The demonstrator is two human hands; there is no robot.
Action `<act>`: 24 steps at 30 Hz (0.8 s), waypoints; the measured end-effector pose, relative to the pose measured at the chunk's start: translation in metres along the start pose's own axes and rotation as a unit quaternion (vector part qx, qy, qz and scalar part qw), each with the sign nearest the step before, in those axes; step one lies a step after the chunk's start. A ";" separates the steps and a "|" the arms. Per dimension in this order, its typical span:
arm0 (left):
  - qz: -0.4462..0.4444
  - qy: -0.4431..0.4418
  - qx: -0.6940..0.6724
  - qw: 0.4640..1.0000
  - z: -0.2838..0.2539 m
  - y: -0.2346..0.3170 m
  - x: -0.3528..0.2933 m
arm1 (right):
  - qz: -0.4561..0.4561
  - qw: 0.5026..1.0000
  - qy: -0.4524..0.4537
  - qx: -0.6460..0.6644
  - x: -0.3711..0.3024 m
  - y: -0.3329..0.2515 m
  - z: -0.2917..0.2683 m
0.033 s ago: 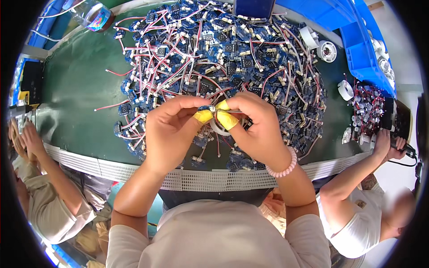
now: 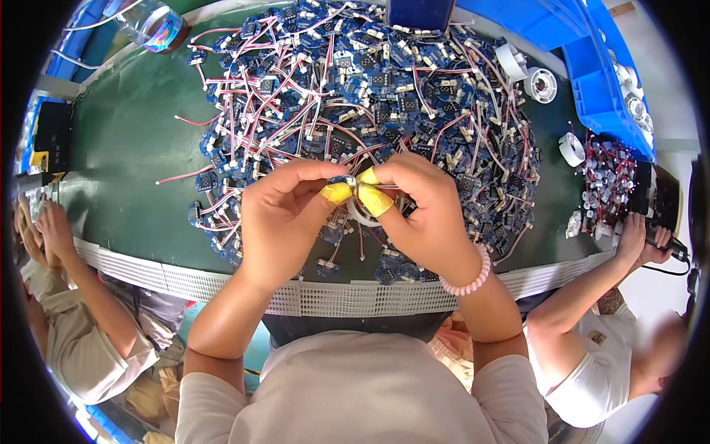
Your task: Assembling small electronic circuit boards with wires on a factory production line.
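Observation:
My left hand [image 2: 285,211] is closed, pinching a small blue circuit board [image 2: 342,179] with a pale connector between thumb and forefinger. From the right, my right hand [image 2: 425,207] is also closed. Its thumb and fingers pinch a thin wire lead [image 2: 392,186] whose end meets the board; the exact contact is hidden by the fingertips. Yellow tape wraps both thumbs and one right fingertip. Just under the hands, a white ring [image 2: 362,214] is partly covered. Around and beyond lies a broad heap of blue circuit boards [image 2: 384,96] with red, white and dark leads.
Blue bins [image 2: 584,81] holding white round parts stand at the far right. A white ring-shaped part [image 2: 541,86] and a pile of small wired parts [image 2: 608,177] lie nearby. A plastic bottle [image 2: 159,29] stands far left. Co-workers' hands [image 2: 55,226] show at both sides.

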State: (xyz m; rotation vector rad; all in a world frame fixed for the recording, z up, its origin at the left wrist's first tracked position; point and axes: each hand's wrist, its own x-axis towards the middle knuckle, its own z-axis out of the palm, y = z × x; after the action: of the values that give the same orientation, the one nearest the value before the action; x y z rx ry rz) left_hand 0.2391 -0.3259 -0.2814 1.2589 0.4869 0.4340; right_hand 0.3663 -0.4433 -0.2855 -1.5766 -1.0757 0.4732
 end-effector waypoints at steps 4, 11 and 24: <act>0.019 0.024 0.059 0.998 0.006 0.005 -0.002 | -0.050 0.996 0.001 -0.079 0.000 -0.004 -0.004; 0.056 -0.025 0.069 0.996 -0.006 0.014 -0.006 | -0.104 0.995 0.006 -0.003 -0.002 -0.006 -0.006; 0.133 -0.033 0.110 0.984 -0.005 0.021 -0.005 | -0.125 0.991 -0.047 -0.006 0.002 -0.013 -0.015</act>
State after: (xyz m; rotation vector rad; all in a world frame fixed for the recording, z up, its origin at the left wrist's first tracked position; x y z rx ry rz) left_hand 0.2312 -0.3195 -0.2616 1.5555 0.3160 0.5720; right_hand 0.3743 -0.4503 -0.2682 -1.4169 -1.3312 0.3723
